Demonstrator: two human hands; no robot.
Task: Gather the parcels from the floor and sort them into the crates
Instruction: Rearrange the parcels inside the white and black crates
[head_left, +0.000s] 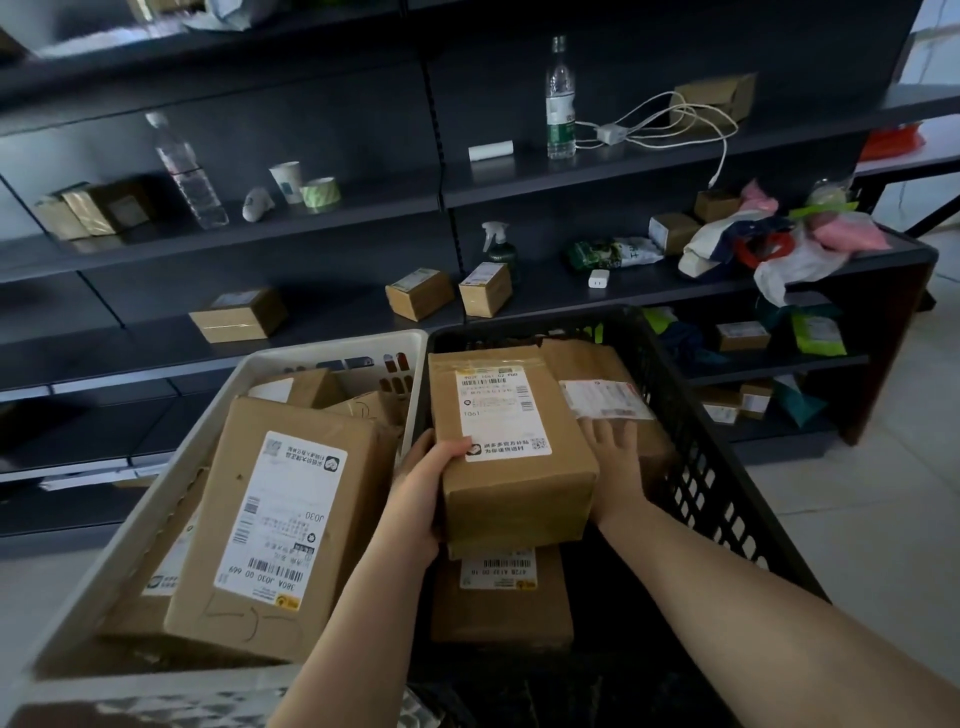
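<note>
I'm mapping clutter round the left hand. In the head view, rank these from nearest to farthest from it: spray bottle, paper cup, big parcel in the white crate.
From the left hand:
1. Big parcel, just left, in the white crate.
2. Spray bottle, lower shelf beyond.
3. Paper cup, higher shelf, up left.

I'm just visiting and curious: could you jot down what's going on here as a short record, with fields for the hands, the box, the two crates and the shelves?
Held item: brown cardboard parcel with a white shipping label, over the black crate
Left hand: grips the parcel's left side
Right hand: fingers fairly straight, against the parcel's right side
Black plastic lattice crate: holds several brown parcels, one directly under the held one
White plastic crate: left of the black one, holds several parcels, a large labelled one on top
Dark metal shelves: small boxes, bottles, a paper cup
</note>
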